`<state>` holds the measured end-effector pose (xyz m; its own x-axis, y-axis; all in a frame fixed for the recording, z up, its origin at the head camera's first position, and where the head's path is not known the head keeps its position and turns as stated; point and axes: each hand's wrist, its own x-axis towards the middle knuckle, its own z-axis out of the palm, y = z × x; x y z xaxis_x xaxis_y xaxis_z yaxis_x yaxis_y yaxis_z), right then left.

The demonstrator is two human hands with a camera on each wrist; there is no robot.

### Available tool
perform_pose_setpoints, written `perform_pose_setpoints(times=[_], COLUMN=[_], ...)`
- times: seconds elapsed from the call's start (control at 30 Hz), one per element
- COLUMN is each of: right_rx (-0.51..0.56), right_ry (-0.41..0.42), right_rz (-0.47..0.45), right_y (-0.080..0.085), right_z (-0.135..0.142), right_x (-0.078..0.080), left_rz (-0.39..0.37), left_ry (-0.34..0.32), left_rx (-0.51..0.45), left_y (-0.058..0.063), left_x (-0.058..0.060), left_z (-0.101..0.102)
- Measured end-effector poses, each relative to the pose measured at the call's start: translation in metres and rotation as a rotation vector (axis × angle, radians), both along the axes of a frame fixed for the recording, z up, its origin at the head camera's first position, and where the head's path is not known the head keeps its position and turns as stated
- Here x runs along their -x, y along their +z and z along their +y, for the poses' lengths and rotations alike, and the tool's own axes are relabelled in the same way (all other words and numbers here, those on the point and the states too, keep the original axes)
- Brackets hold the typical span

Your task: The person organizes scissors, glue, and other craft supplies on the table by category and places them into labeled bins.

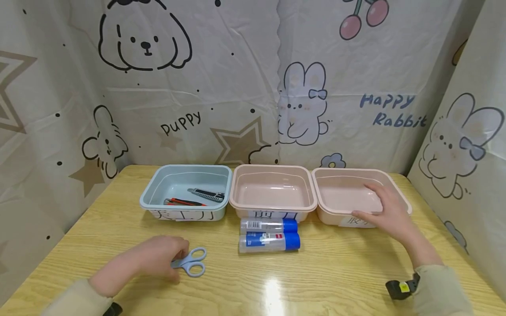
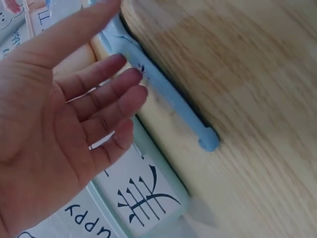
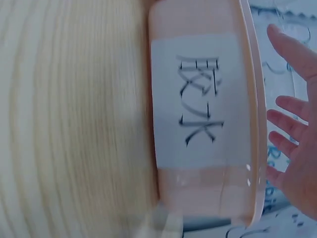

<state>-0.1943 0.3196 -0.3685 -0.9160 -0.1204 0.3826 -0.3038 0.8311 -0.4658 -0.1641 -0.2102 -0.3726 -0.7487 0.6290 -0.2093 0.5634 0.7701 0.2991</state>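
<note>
Light blue scissors (image 1: 193,264) lie on the table, handle loops to the right. My left hand (image 1: 158,256) is over their other end in the head view. In the left wrist view its fingers are spread and loosely bent beside a long blue part of the scissors (image 2: 173,101), not wrapped round it; contact cannot be told. My right hand (image 1: 389,215) reaches over the right pink bin (image 1: 328,210), thumb near the front rim. In the right wrist view its fingers (image 3: 287,124) are extended and hold nothing.
Two clear glue bottles (image 1: 262,242) with blue caps lie before the middle pink bin (image 1: 272,212). The blue bin (image 1: 152,186) at the left holds a grey-black utility knife (image 1: 207,194) and a red-black one (image 1: 182,202). Bins carry handwritten labels; a printed curtain (image 1: 237,87) hangs behind.
</note>
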Motion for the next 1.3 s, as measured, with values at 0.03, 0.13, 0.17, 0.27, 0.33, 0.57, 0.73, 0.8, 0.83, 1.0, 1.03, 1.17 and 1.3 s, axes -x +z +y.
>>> perform_pose_setpoints(times=[0.03,0.13,0.17,0.27,0.33,0.57,0.73,0.8,0.83,1.0,1.03,1.17,1.3], right_rx=[0.000,0.004,0.010,0.041,0.068,0.108,0.184,0.219,0.239,0.360,0.380,0.459,0.477], right_ry=[-0.016,-0.063,-0.073,-0.086,-0.090,-0.152,-0.177,-0.183,-0.186,-0.182,-0.181,-0.175,-0.176], right_rz=[-0.008,-0.042,-0.054,-0.081,-0.081,-0.056,-0.105,-0.135,-0.152,-0.251,-0.268,-0.283,-0.263], right_y=[0.000,-0.002,-0.003,-0.006,-0.009,-0.015,-0.020,-0.022,-0.023,-0.031,-0.033,-0.040,-0.044], right_z=[0.003,0.012,0.014,0.020,0.023,0.032,0.041,0.045,0.047,0.055,0.056,0.059,0.063], right_x=[-0.001,-0.003,-0.003,-0.004,-0.004,-0.005,-0.008,-0.010,-0.011,-0.015,-0.015,-0.015,-0.013], left_rz=[-0.006,-0.013,-0.016,-0.019,-0.022,-0.021,0.011,0.036,0.050,0.095,0.100,0.096,0.112], left_ry=[0.005,-0.002,-0.005,-0.020,-0.022,-0.035,-0.027,-0.032,-0.036,-0.051,-0.047,-0.006,0.010], left_rx=[0.004,0.022,0.028,0.034,0.030,-0.006,-0.020,-0.025,-0.029,-0.055,-0.062,-0.090,-0.135], left_y=[-0.001,-0.003,-0.004,-0.005,-0.006,-0.009,-0.010,-0.009,-0.009,-0.007,-0.006,-0.002,0.005], left_x=[0.000,0.000,0.000,0.001,0.002,0.005,0.005,0.005,0.005,0.007,0.007,0.009,0.010], left_z=[0.000,0.000,0.000,0.000,-0.001,0.000,0.000,0.001,0.002,0.006,0.007,0.011,0.018])
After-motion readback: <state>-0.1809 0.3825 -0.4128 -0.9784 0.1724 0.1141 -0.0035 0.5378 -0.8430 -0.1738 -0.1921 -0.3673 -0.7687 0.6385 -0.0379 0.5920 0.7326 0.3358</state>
